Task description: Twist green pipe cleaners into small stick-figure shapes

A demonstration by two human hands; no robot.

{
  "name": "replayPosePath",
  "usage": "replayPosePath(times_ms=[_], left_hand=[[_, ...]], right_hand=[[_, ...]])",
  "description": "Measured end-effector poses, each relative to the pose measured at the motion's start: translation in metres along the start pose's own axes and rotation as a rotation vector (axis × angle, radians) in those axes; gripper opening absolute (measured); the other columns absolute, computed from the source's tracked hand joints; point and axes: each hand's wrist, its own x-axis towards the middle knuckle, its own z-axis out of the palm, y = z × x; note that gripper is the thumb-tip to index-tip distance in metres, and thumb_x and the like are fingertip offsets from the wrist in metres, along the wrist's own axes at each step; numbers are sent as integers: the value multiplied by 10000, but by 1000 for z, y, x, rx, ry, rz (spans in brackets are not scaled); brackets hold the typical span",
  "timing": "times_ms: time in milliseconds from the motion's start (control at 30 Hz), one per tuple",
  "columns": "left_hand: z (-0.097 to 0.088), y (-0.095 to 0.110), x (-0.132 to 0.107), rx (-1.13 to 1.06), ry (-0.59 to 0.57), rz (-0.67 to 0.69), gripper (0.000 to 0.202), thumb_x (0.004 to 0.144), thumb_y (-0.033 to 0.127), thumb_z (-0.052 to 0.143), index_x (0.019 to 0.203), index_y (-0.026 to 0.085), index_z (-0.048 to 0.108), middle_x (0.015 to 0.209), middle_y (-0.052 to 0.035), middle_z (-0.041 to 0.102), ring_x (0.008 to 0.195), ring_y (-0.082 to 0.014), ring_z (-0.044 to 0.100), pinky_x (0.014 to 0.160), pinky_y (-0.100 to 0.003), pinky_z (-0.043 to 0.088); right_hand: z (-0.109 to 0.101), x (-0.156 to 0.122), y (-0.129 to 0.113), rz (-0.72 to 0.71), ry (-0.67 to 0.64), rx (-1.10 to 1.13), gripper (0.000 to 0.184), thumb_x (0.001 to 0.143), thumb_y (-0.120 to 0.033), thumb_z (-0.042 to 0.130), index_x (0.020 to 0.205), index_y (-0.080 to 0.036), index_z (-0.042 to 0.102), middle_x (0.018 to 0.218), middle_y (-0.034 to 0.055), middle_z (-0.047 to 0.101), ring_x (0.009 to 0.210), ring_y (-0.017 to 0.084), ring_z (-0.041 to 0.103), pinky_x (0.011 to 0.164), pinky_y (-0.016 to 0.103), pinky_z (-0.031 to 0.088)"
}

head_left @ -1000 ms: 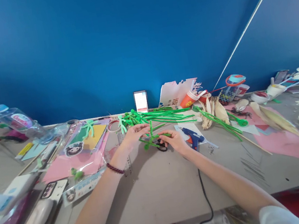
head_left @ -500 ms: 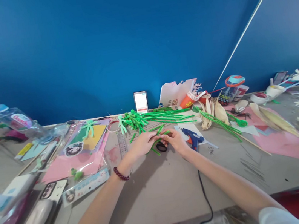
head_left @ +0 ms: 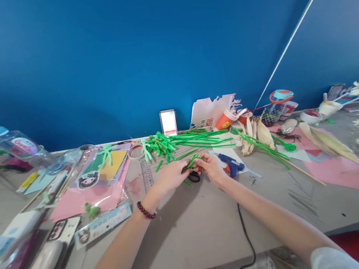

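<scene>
Between my fingertips is a short green pipe cleaner piece, slanting up to the right. My left hand, with a dark red bead bracelet at its wrist, pinches its lower end. My right hand grips the other side with thumb and forefinger. Just below the fingers, black scissor handles show partly; the blades are hidden. A loose green pipe cleaner bit lies beside them. To the right of my right hand rests a blue glue gun on white paper. Behind my hands lies a pile of green pipe cleaners.
A clear ruler and a plastic bag of coloured paper lie left. A bottle leans farther left. Paper cups, dried husks and more green stems are at right. A black cord crosses the front edge.
The green piece between my fingers has turned and now sits more compactly along one slant. My left fingers have curled slightly; both hands stay in nearly the same place.
</scene>
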Motion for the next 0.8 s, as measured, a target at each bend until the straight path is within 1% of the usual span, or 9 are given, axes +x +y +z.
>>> replayPosePath(times_ms=[167,267,367,467,633,733,800], left_hand=[[1,1,-1,45,-19,-33,214,851,316,440,822,202,619,791,-74,668,706,-211,603,589,-257,362],[1,1,-1,65,-17,-29,214,862,295,427,846,200,618,819,-85,671,727,-224,612,609,-267,376],[1,1,-1,86,-19,-27,246,881,291,392,935,198,613,864,-102,674,745,-238,620,618,-278,387],[3,0,-1,111,-18,-43,283,892,295,371,1050,199,585,903,-109,674,769,-242,625,636,-285,396],[6,-5,0,137,-1,-49,352,904,294,343,1203,209,507,962,-116,667,823,-248,626,669,-294,402],[8,-8,1,137,11,-68,374,907,300,330,1239,211,478,955,-121,666,820,-248,625,674,-298,401],[9,-9,1,125,11,-82,370,904,309,338,1232,217,481,928,-118,666,808,-243,625,674,-296,397]], right_hand=[[-2,2,-1,1,42,-23,361,561,-409,771,730,-172,558,577,-14,618,467,96,535,435,209,423],[-3,3,0,2,64,-28,361,544,-411,780,707,-170,567,580,-8,620,476,100,537,435,213,416],[-3,3,0,-4,68,-27,333,553,-409,776,699,-168,598,597,-1,626,486,102,535,439,221,411],[-3,3,-1,-17,61,-17,301,592,-421,752,702,-170,630,615,3,623,496,100,529,447,226,412],[-5,3,-1,-17,49,-1,303,650,-465,702,728,-180,635,660,16,631,526,113,535,463,235,417],[-7,2,-1,-24,50,22,334,679,-488,669,808,-181,640,695,30,636,552,125,546,472,241,423],[-7,2,-2,-31,45,36,334,671,-472,682,825,-179,641,704,29,631,556,121,542,471,236,422]])
